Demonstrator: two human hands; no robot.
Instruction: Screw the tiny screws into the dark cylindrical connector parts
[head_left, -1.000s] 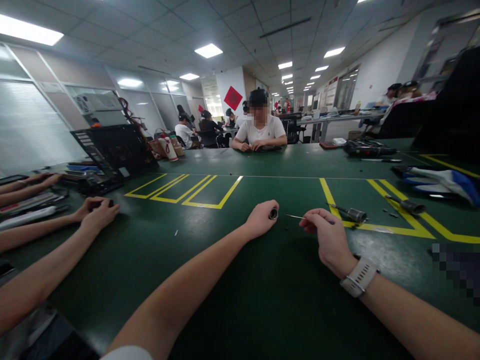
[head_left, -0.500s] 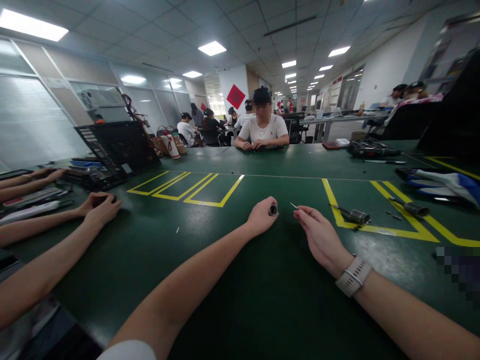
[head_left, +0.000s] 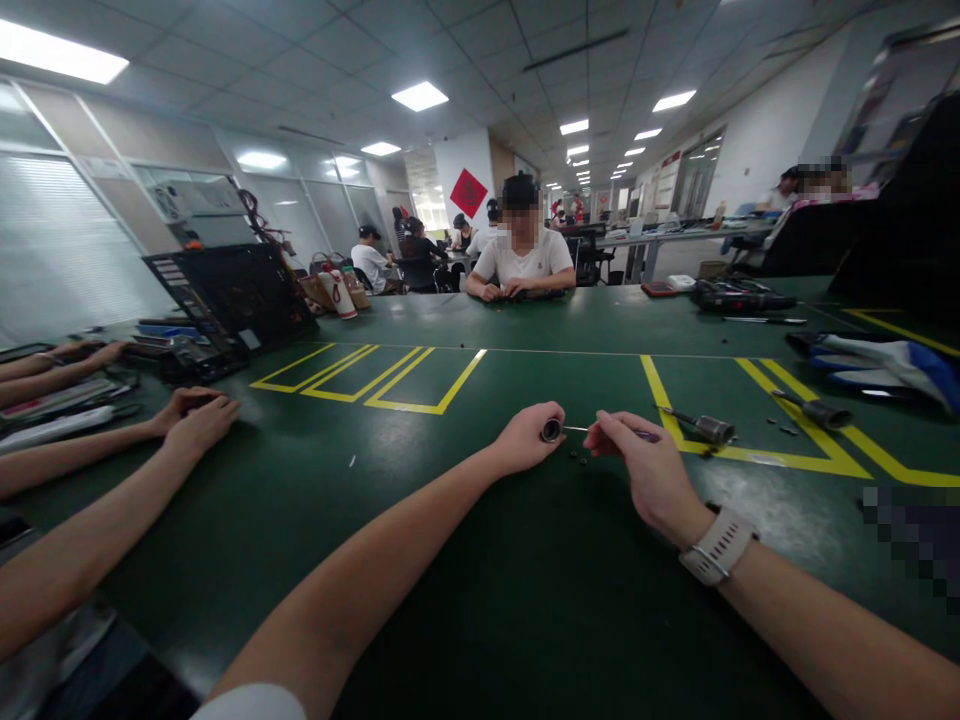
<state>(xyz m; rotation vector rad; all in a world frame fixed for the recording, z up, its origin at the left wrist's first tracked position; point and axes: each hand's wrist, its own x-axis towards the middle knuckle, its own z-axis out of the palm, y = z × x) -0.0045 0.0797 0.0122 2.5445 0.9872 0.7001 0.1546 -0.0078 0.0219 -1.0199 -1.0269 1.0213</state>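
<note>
My left hand (head_left: 527,437) is closed around a small dark metal cylinder (head_left: 551,430), its round open end facing me. In my right hand (head_left: 637,455), closed in a pinch, is a thin screwdriver with a bright shaft (head_left: 576,429) and a dark handle end (head_left: 646,436) showing behind the fingers. The shaft points left and reaches the cylinder's side; whether its tip touches or enters is too small to tell. Just below, between the hands, lie small black pieces (head_left: 578,459). Right of my right hand, a motor-like metal part with a shaft (head_left: 711,428) lies within yellow tape.
Another similar part (head_left: 821,410) and small dark bits (head_left: 784,428) lie farther right, near blue-white gloves (head_left: 885,368). A co-worker's hands (head_left: 196,415) are at the left. Black equipment (head_left: 232,295) stands behind them. Another person sits across the green table (head_left: 420,330).
My right hand has turned and brought the screwdriver shaft level, up to the cylinder in my left hand. The handle end now shows behind my fingers. My left hand still holds the cylinder.
</note>
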